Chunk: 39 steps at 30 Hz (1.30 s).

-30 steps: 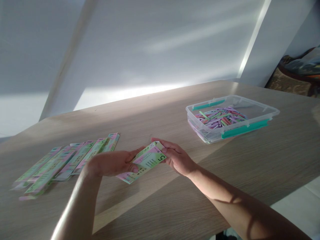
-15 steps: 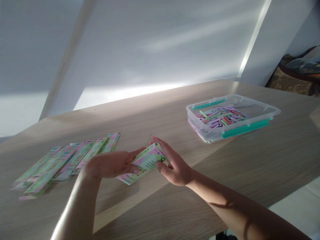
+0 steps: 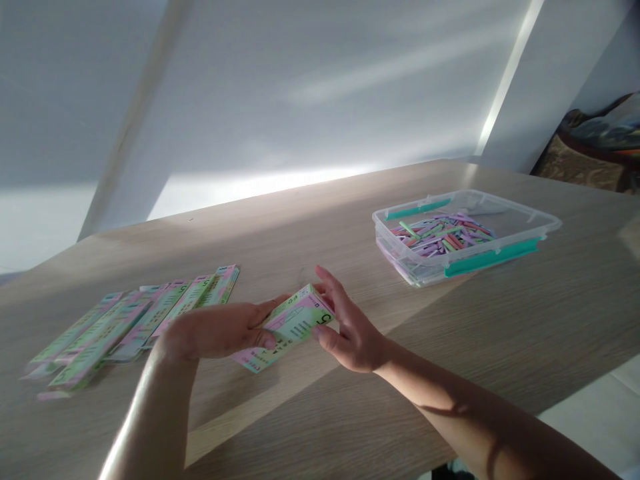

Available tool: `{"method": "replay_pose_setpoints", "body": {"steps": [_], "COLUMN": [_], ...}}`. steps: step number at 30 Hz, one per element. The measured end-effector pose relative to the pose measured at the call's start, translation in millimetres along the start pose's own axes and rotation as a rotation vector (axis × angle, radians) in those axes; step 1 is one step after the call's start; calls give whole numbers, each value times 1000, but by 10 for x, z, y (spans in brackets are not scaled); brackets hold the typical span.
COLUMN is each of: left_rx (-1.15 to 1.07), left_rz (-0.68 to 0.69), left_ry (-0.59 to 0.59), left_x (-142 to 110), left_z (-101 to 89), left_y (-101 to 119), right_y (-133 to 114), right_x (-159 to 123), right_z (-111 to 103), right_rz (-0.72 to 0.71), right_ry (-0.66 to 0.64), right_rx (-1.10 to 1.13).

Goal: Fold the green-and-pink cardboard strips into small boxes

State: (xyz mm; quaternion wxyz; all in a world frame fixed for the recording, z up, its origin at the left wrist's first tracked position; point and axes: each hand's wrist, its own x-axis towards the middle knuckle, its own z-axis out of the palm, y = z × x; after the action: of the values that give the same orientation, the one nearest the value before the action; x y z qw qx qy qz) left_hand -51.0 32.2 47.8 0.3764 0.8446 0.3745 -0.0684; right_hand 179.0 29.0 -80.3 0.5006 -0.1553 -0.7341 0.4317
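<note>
Right hand (image 3: 353, 337) has loosened, fingers (image 3: 327, 283) lifted off the pink-green paper 5 note (image 3: 295, 322), thumb at its edge; left hand (image 3: 217, 330) grasps it. Fanned paper notes (image 3: 135, 327) lie left of that note, clear plastic box (image 3: 397, 257) of coloured sticks right.

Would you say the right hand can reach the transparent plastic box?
Probably yes: nothing stands between the right hand and the transparent plastic box on the tabletop, though its fingers are at the folded printed card.
</note>
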Motion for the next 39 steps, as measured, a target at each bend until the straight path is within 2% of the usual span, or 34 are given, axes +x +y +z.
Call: {"method": "replay_pose_setpoints", "body": {"steps": [4, 10, 15, 20, 24, 26, 28, 33, 36, 39], "left_rx": [41, 66, 126, 137, 151, 150, 154, 116, 143, 203], "left_rz": [3, -17, -105, -170, -161, -171, -190, -188, -252, -295], "left_ry": [2, 21, 36, 77, 107, 109, 119, 131, 150, 185], "left_x": [-37, -36, -112, -260, -344, -386, -438, -583, -632, -662], "left_z": [-21, -2, -12, -27, 42, 94, 142, 231, 303, 428], "left_y": [0, -47, -64, -3, 59, 88, 120, 225, 303, 333], "right_y": [58, 22, 164, 426, 404, 343, 296, 295, 316, 328], "right_x": [14, 86, 135, 152, 124, 87, 38, -62, -69, -23], "right_z": [-17, -42, -82, -200, -205, -123, 25, 532, 795, 1029], "right_rz": [94, 273, 408, 406, 266, 133, 14, -46, -93, -107], "right_ry": [46, -29, 45, 199, 199, 141, 18, -381, -518, -555], "right_rx": [170, 209, 275, 204, 94, -109, -351, -874, -982, -954]}}
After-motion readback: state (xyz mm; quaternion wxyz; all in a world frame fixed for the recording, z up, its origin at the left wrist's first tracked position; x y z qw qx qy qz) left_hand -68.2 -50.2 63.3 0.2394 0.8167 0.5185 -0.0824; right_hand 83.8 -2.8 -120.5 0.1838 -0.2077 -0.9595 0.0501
